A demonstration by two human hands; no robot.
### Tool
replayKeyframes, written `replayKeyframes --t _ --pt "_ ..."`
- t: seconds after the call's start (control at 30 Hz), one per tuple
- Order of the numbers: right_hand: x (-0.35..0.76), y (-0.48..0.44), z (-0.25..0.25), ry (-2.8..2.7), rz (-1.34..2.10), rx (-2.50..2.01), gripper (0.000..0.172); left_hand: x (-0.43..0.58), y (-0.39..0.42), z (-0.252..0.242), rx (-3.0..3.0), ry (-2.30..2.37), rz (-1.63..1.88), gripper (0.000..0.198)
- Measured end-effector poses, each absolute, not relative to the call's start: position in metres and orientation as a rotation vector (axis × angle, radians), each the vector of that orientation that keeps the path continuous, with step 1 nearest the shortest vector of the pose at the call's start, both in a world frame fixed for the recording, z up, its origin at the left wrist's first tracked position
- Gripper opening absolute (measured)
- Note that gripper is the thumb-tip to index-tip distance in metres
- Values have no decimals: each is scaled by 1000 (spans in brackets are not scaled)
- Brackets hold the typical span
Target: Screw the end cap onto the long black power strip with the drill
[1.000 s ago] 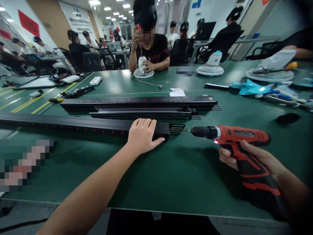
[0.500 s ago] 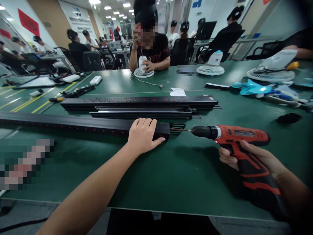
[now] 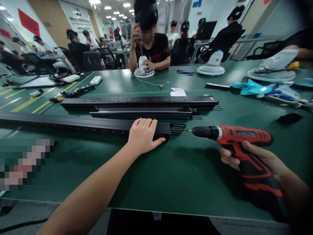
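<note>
My left hand (image 3: 143, 135) is closed over the right end of a long black bar (image 3: 80, 125), which has a row of red dots along its near side. Thin dark prongs (image 3: 178, 128) stick out of that end. In my right hand (image 3: 265, 160) is a red and black cordless drill (image 3: 242, 134), gripped by its handle with fingers near the trigger. The drill lies level and points left. Its long thin bit (image 3: 187, 130) reaches in among the prongs; where exactly the tip touches, I cannot tell.
Behind lie a second black bar (image 3: 141, 100) with red dots and a black channel piece (image 3: 144, 113). Across the green table (image 3: 156, 182), a person (image 3: 156, 49) works on a white fan part (image 3: 144, 72). Blue fan blades (image 3: 251, 87) and a black tuft (image 3: 290, 118) are at right.
The drill and my right hand have shifted very slightly to the right. My left hand stays on the bar.
</note>
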State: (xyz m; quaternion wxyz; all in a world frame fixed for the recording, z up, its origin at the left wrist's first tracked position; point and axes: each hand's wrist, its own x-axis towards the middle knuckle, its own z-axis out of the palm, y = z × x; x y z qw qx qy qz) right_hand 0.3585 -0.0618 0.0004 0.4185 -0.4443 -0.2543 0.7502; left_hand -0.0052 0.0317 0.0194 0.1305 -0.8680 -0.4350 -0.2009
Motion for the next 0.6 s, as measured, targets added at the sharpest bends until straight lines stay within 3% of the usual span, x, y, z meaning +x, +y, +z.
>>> replayKeyframes --t 0.6 --pt "361 -63 -2 -583 1869 -1143 37 -6 33 17 -2522 -1275 -558 61"
